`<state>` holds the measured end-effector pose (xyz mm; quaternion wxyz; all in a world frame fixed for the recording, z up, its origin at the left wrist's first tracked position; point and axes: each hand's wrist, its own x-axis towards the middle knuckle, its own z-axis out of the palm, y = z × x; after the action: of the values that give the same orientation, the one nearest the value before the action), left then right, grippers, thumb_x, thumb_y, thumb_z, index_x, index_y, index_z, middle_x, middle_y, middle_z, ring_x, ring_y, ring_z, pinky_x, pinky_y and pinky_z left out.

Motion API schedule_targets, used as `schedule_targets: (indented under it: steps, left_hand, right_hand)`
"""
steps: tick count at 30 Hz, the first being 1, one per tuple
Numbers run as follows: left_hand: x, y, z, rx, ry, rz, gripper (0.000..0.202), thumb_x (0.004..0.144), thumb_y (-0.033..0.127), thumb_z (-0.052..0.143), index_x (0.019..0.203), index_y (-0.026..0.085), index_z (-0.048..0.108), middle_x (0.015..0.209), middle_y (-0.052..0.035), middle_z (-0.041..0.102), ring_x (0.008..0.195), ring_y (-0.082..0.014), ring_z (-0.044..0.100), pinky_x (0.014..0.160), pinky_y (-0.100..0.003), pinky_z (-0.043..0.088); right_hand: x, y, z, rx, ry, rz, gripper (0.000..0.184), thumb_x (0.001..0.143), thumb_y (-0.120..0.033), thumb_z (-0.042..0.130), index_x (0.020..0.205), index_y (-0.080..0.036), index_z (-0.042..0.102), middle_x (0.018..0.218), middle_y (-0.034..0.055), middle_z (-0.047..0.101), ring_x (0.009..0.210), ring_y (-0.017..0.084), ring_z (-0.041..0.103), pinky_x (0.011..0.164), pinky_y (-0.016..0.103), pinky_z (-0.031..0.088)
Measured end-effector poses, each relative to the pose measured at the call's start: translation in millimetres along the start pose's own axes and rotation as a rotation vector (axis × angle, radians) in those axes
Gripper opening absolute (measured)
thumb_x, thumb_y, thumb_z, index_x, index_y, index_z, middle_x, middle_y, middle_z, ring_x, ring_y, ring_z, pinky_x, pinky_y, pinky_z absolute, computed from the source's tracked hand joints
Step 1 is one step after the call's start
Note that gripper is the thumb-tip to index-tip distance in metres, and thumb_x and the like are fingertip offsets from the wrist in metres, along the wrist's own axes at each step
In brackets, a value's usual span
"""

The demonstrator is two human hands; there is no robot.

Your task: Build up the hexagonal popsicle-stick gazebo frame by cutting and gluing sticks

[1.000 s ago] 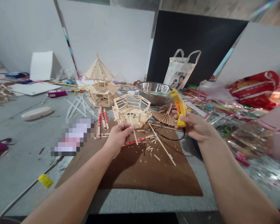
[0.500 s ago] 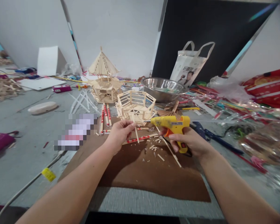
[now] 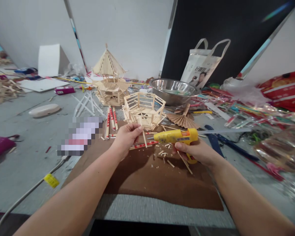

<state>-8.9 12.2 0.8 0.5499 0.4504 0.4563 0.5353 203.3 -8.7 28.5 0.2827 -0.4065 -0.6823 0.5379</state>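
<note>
Stick (image 3: 145,139) pinched in left hand (image 3: 126,139); at its three o'clock, right hand (image 3: 198,150) grips a glue gun (image 3: 173,136), nozzle (image 3: 150,138) toward nine.

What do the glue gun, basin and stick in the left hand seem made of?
Glue gun: probably hard plastic, slightly glossy yellow, with moulded curves. Basin: likely stainless steel, polished, showing mirrored reflections. Held stick: apparently bare wood, matt and pale tan.

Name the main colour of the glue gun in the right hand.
The glue gun is mainly yellow, as the head view shows best.
</note>
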Motion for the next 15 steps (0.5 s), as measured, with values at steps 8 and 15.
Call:
schedule_targets:
  steps: [8,15]
  left_hand:
    - [-1.3,1.3,0.8,-0.027,0.003,-0.014,0.023,0.059,0.032,0.065,0.063,0.014,0.051,0.045,0.0077,0.044,0.033,-0.0014,0.033,0.034,-0.015,0.024]
    - [-1.5,1.2,0.7,-0.028,-0.010,0.005,0.023,0.060,0.032,0.064,0.062,0.014,0.050,0.045,0.0074,0.044,0.032,-0.0014,0.033,0.033,-0.016,0.023]
  right_hand:
    - [1.6,-0.4,4.6,0.099,0.047,0.055,0.020,0.064,-0.037,0.062,0.061,-0.019,0.054,0.049,-0.0038,0.048,0.034,0.004,0.036,0.029,0.016,0.026]
    - [1.4,0.3,5.0,0.092,0.072,0.072,0.019,0.064,-0.035,0.063,0.059,-0.018,0.054,0.048,-0.0039,0.048,0.035,0.004,0.036,0.030,0.017,0.027]
